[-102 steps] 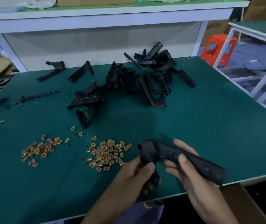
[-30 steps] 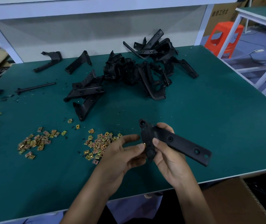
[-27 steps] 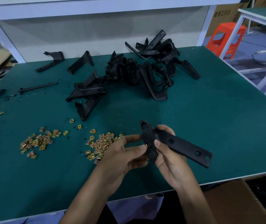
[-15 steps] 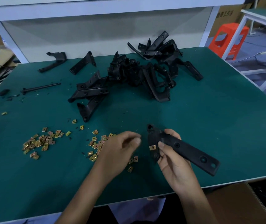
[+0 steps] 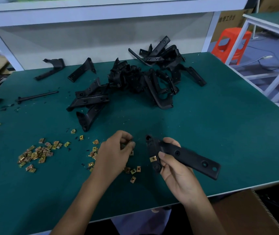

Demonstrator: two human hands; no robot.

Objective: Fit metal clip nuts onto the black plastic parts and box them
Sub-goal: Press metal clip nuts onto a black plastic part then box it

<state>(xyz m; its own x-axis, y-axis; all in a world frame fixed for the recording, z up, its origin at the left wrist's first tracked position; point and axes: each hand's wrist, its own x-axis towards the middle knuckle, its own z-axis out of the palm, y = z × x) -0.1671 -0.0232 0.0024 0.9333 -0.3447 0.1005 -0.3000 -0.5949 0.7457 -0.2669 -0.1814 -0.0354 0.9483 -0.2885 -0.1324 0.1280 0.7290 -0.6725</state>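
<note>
Right hand [image 5: 174, 172] grips black plastic bracket [image 5: 186, 156] just above the near edge of the green surface [image 5: 220, 124], thumb beside a fitted clip nut [image 5: 153, 158] on its short end. Left hand [image 5: 113, 151] has fingers curled over the loose clip nuts [image 5: 132, 170]; can't tell if one is pinched. Second nut pile [image 5: 37, 155] is further left, heap of black parts [image 5: 135, 78] at back.

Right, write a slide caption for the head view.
Right hand holds a black plastic bracket with one clip nut fitted; left hand curls over loose clip nuts on the green table.
</note>
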